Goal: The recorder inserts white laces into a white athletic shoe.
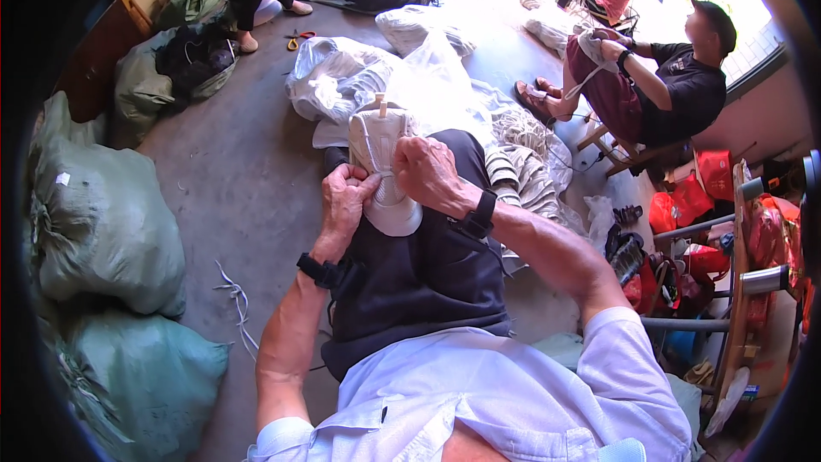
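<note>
A white shoe [398, 219] rests on my lap, its rounded toe pointing toward me. A thin white shoelace [369, 133] runs along its tongue, and a pale tab stands up at the far end. On the shoe's left side my left hand [344, 198] is closed, thumb and finger pinching at the lacing area. My right hand [429, 173] is curled closed against the shoe's right side; its fingers hide whatever they grip. Both wrists wear black bands. Beyond my knees lie clear plastic bags [342, 77] of white shoes, and a stack of white shoe parts [526, 175] lies to the right.
Large green sacks [111, 222] line the left. Loose laces [239, 304] and yellow-handled scissors [299, 38] lie on the floor. A seated person [684, 77] handles a pale shoe at the right; two others sit farther off. A cluttered rack [737, 265] with red bags stands at the right.
</note>
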Motion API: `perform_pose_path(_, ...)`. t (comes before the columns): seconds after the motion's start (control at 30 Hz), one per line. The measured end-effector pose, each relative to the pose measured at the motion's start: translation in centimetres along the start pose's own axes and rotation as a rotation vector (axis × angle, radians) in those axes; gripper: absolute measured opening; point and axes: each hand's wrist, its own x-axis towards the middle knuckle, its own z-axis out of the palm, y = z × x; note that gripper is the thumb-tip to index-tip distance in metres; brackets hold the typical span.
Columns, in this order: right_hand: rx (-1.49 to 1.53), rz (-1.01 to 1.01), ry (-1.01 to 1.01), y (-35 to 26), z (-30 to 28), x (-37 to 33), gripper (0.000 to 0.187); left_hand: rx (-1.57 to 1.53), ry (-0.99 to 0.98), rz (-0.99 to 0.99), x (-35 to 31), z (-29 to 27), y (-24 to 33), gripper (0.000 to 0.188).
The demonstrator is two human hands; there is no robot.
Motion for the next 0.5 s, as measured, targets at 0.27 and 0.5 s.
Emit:
perform_pose_path(0.27,0.067,-0.089,0.114,0.7,-0.3,-1.9,0.005,0.004,-0.003,-0.047,-0.4,-0.3,0.5,0.02)
perform_pose_path(0.5,-0.019,-0.162,0.107,1.2,0.2,-1.3,0.009,0.067,-0.005,0.011,-0.2,0.0,0.5,0.019)
